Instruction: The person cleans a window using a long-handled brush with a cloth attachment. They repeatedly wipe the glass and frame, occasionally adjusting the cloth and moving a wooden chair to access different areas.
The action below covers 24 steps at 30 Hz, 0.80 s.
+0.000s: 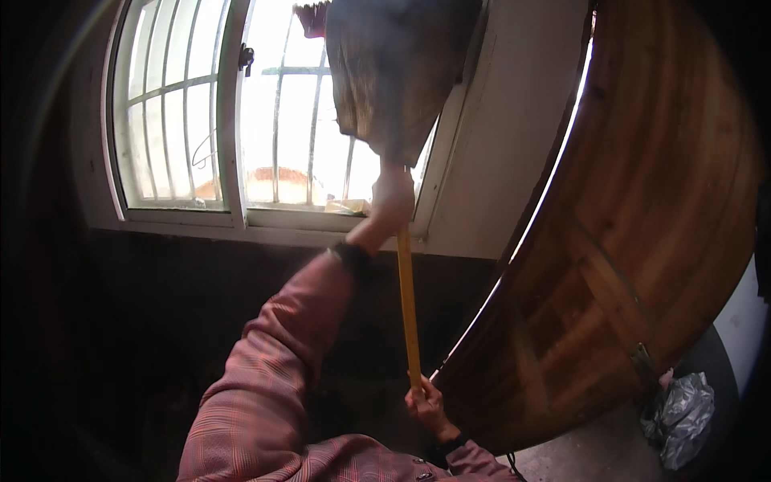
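My left hand, raised in front of the window frame and blurred, is closed around the upper part of a yellow pole. Lower down, my right hand grips the pole's bottom end. A dark brown cloth or garment hangs just above my left hand, against the bright window; whether it is fixed to the pole cannot be told. The pole's upper end is hidden or blurred there.
A sliding window with metal bars outside fills the upper left. To the right stands a wooden plank door with a lit gap along its edge. A crumpled silvery plastic bag lies at the lower right. Part of a reddish cloth shows at the top.
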Each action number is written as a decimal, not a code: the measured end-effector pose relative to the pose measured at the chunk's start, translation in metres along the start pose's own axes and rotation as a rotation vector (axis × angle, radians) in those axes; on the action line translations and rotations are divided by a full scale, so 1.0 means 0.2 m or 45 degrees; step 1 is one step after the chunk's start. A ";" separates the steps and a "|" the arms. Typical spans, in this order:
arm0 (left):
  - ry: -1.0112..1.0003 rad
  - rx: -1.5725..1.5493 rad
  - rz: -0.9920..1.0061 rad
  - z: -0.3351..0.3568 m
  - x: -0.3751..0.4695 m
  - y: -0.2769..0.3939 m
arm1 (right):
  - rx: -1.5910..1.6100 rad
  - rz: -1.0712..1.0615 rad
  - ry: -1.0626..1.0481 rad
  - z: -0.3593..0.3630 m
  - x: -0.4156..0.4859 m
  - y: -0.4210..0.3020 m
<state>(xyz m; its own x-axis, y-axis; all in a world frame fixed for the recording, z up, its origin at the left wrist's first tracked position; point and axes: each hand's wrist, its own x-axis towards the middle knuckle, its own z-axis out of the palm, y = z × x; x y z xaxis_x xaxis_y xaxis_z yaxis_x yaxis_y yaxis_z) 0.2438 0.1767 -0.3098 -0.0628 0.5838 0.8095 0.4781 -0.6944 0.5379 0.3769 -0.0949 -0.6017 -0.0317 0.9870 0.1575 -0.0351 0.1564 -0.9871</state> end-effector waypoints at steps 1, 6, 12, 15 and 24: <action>-0.043 -0.017 -0.072 0.05 -0.13 -0.06 | -0.052 0.019 0.008 -0.05 -0.10 0.06; -0.018 -0.424 -0.507 0.18 -0.77 -0.09 | 0.009 0.307 0.106 -0.25 -0.63 0.32; -0.078 -0.806 -0.676 0.06 -1.01 0.16 | -0.246 0.114 0.201 -0.32 -0.95 0.40; -0.136 -0.985 -0.701 -0.03 -0.89 0.39 | -0.079 0.140 0.260 -0.27 -0.96 0.27; -0.561 -1.463 -0.504 -0.17 -0.47 0.64 | -0.216 -0.164 0.304 -0.13 -0.69 -0.06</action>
<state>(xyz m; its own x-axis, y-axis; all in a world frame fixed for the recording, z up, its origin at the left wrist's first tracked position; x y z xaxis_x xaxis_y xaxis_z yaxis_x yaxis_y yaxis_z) 0.2809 0.0185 -0.3088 0.3713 0.7677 0.5222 -0.5429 -0.2768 0.7929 0.4083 -0.2324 -0.6124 0.1983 0.9363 0.2899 0.1442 0.2647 -0.9535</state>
